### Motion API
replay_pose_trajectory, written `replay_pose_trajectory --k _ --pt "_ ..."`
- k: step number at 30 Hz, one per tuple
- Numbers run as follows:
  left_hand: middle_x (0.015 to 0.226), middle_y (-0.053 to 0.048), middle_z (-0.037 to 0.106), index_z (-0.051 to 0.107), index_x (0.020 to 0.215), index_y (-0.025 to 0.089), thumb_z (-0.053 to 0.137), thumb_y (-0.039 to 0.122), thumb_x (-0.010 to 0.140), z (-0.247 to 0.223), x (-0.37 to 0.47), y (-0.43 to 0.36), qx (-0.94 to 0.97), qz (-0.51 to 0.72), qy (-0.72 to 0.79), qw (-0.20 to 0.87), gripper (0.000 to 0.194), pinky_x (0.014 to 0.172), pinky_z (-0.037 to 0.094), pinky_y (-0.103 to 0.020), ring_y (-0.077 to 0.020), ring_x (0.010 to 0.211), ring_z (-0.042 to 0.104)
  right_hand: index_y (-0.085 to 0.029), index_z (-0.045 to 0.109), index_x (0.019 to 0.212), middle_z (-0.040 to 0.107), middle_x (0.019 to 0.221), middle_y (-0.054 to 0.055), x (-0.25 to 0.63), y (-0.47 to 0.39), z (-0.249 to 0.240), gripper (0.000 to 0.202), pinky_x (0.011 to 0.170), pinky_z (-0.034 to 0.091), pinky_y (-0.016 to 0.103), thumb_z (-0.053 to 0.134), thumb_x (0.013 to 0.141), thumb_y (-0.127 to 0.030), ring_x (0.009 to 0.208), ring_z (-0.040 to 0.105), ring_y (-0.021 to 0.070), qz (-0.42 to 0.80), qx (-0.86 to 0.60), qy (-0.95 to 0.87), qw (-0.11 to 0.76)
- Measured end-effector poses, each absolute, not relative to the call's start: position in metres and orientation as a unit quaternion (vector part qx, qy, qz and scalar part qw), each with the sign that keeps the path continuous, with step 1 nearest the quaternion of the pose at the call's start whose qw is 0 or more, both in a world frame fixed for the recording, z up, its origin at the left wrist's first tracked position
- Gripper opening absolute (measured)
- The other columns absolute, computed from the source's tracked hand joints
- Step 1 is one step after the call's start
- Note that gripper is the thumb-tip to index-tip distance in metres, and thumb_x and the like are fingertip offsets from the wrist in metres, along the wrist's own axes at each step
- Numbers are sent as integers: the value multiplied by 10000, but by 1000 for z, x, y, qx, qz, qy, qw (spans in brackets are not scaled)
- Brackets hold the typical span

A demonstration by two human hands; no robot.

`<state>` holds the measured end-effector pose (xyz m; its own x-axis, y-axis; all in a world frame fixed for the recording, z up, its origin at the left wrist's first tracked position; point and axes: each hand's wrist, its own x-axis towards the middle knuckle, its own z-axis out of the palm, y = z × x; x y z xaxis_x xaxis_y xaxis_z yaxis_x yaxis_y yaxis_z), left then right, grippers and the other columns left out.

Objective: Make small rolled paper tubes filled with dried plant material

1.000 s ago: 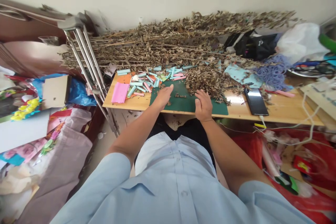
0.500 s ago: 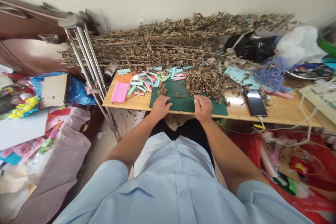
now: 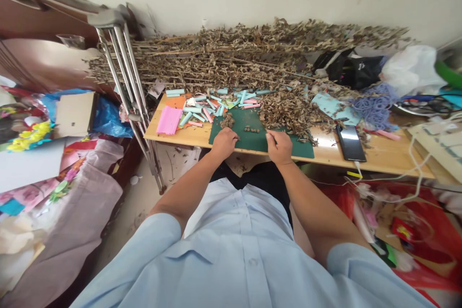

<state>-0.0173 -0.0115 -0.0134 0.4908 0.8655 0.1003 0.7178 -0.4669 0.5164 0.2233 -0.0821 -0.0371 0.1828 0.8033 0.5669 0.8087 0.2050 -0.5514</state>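
Note:
My left hand (image 3: 224,143) rests on the left part of a green cutting mat (image 3: 249,142), fingers curled together. Just beyond it lies a small crumbled clump of dried leaves (image 3: 227,120). My right hand (image 3: 280,147) is closed near the mat's front right, its thumb pressed towards the forefinger. Whatever either hand pinches is too small or hidden to make out. Between the hands, slightly farther back, sits a short row of small brown leaf lumps (image 3: 251,129). A big heap of dried leaves (image 3: 288,113) covers the mat's back right.
Blue and pink paper rolls (image 3: 205,108) and a pink paper stack (image 3: 169,120) lie left of the mat. A phone (image 3: 350,142) with a cable is at right. Dried stalks (image 3: 224,65) line the wall. Metal crutches (image 3: 126,67) stand at left.
My left hand's fingers have drawn together beside the leaf clump. My right hand stays in nearly the same place, its thumb and forefinger slightly shifted. The view has moved a little.

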Motion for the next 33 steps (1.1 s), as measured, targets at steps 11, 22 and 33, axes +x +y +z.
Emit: replay_pose_trajectory --k 11,22,33 --pt "926 -65 695 709 866 177 635 173 878 -4 -14 -13 765 291 479 318 74 881 493 -329 -210 934 638 -230 689 1314 772 1093 60 163 -62 -23 445 880 583 384 664 870 -246 792 699 194 257 -586 -647 415" --pt "684 5 655 683 893 147 688 229 802 -3 -10 -12 579 328 467 582 123 511 404 -208 -103 579 605 -232 792 1029 799 1005 44 156 -51 -34 241 877 582 393 657 840 -295 883 734 221 319 -580 -580 475" --pt "680 -22 683 697 856 116 759 222 785 3 -7 -15 497 354 459 646 142 514 473 -198 -117 600 662 -211 762 1009 775 937 53 156 -58 -27 216 799 566 346 647 870 -329 790 698 196 278 -571 -606 479"
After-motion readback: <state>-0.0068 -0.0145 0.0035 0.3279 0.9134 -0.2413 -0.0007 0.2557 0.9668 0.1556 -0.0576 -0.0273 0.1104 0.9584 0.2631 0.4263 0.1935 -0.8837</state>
